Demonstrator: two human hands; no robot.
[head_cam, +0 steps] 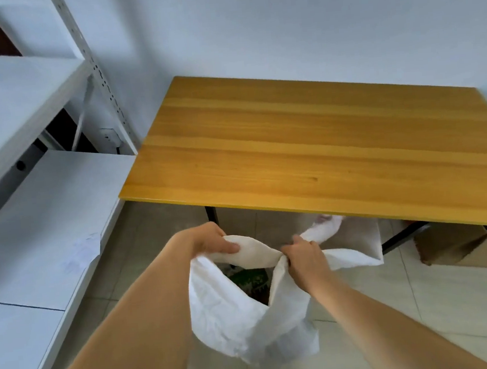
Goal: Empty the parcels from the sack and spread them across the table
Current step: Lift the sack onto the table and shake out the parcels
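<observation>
Sack (237,326) stands on the floor before the table (306,137), its mouth gripped by my left hand (212,240) and right hand (304,255). Emptying not yet begun; next I must lift it onto the tabletop, I think.

The wooden table (306,137) stands just beyond both grips. The tiled floor (423,301) below them bears the white sack (233,317) and, right of the grips, a cardboard box (454,247).

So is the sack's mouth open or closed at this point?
Open. Left hand and right hand grip the white sack rim, pulling it apart; something dark and green shows inside.
</observation>
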